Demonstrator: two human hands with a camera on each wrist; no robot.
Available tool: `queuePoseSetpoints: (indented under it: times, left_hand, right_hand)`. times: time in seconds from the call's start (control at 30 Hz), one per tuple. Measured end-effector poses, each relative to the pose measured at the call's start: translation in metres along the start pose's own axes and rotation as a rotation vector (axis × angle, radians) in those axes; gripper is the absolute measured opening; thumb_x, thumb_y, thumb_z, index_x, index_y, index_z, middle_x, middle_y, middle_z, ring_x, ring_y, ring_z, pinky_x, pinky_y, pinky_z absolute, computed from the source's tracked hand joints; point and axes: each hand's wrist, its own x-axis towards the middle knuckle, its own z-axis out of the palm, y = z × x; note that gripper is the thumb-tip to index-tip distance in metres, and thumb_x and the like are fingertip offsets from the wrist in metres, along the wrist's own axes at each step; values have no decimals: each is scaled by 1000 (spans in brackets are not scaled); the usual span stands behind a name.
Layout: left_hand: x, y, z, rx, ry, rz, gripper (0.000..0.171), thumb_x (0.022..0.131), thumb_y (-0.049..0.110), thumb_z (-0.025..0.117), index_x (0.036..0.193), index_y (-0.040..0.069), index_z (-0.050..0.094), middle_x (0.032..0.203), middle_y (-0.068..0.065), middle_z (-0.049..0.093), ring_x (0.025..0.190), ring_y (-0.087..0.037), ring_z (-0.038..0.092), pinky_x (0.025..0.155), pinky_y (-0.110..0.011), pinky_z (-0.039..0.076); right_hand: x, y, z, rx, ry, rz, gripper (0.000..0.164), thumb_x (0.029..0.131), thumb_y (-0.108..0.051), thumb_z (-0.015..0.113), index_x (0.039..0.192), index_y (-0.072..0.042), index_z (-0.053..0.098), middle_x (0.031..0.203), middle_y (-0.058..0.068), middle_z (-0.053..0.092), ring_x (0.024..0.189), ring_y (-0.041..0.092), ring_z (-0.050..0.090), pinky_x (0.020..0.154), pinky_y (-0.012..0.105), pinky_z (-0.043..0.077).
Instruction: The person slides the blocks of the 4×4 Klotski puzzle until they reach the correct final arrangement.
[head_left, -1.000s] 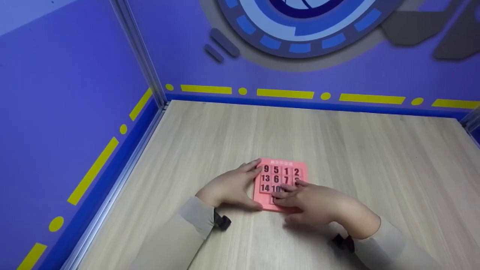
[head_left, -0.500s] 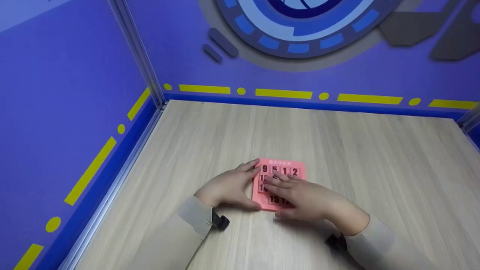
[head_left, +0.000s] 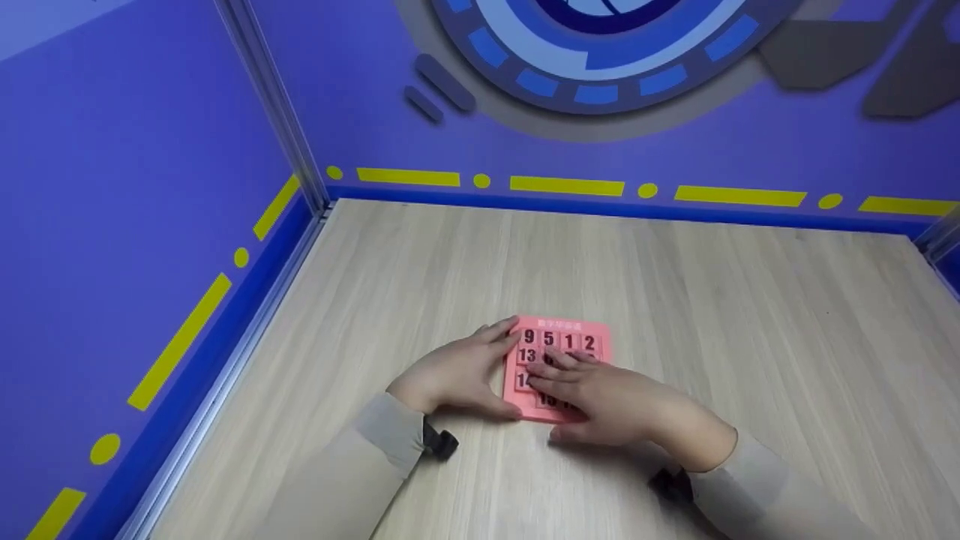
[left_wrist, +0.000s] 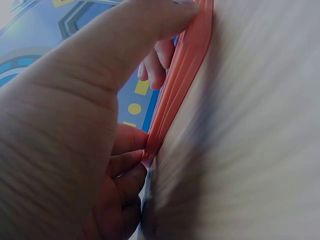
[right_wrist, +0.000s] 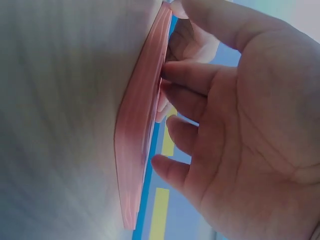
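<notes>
Number puzzle: pink sliding puzzle (head_left: pixel 550 340), flat on the table (head_left: pixel 420 277), between the two hands; top row reads 9, 5, 1, 2.
Left hand: grips the puzzle's left side (head_left: pixel 454 373), thumb at the near corner, fingers at the far corner.
Right hand: fingers extended and slightly apart (head_left: pixel 611 397), resting over the middle tiles; some numbers covered.
Tile 14: left column (head_left: pixel 523 381), below tile 13 (head_left: pixel 527 355), just beside the right fingertips.
Wall: blue-purple (head_left: pixel 360 97), yellow markings, beyond the table.

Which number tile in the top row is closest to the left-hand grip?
The 9 tile, at the row's left end, beside the left-hand grip; the 5 tile, 1 tile and 2 tile lie farther right.
</notes>
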Motion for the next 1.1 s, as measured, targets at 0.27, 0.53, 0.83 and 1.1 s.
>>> queuePoseSetpoints:
  times: [0.27,0.53,0.83,1.1]
  left_hand:
    - [2,0,2,-1,4,7,126,80,67,92,180,18,34,192,11,12,175,-38,28,141,-49,37]
    - [3,0,1,-13,8,20,126,81,68,92,180,17,32,192,10,12,176,-24,28,140,-43,38]
    - [4,-1,1,-24,17,22,127,80,67,93,180,19,31,192,11,12,176,-24,27,141,-44,38]
    - [0,-1,1,-31,6,12,125,80,67,92,180,19,33,192,12,12,177,-28,25,142,-48,36]
  right_hand:
    - [0,-5,2,-66,36,-63,70,109,-48,72,169,-16,55,175,3,55,171,33,40,141,64,32]
    - [2,-5,0,-103,66,-120,53,111,-41,70,159,-18,68,166,-3,65,165,30,51,139,63,37]
    - [5,2,-3,-85,89,-122,57,112,-41,69,165,-18,62,171,-1,60,165,28,51,137,59,41]
    - [15,14,-7,-35,82,-2,69,113,-47,67,172,-14,51,182,9,43,171,35,40,140,62,35]
